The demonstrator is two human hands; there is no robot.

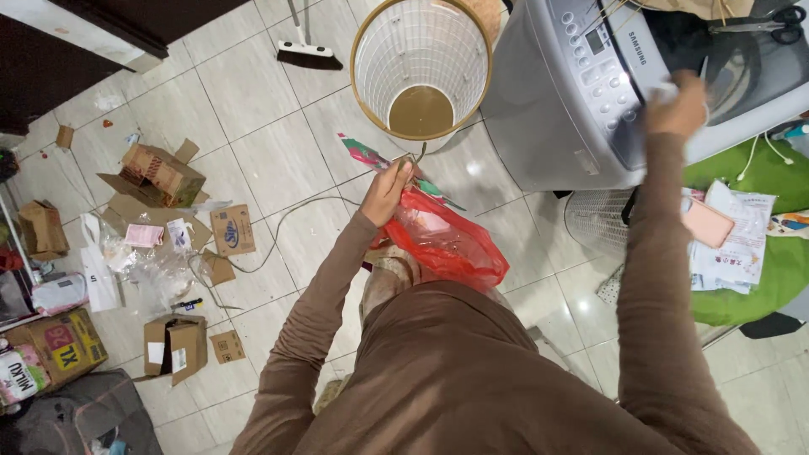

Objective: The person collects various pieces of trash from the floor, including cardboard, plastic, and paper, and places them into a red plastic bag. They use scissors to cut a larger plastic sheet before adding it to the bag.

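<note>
My left hand (389, 187) is closed on the top of a red plastic bag (447, 240) that hangs in front of me, with a strip of colourful wrapper (364, 154) sticking out past the fingers. My right hand (677, 105) is raised to the lid of a grey top-loading washing machine (556, 93) and pinches a small white piece; what that piece is I cannot tell. Both arms wear brown sleeves.
A white wire basket with a wooden rim (420, 67) stands on the tiled floor beside the machine. Torn cardboard boxes (164, 173), plastic wrap and a cord litter the floor at left. A broom head (308, 56) lies at the top. A green cushion (771, 244) holds papers at right.
</note>
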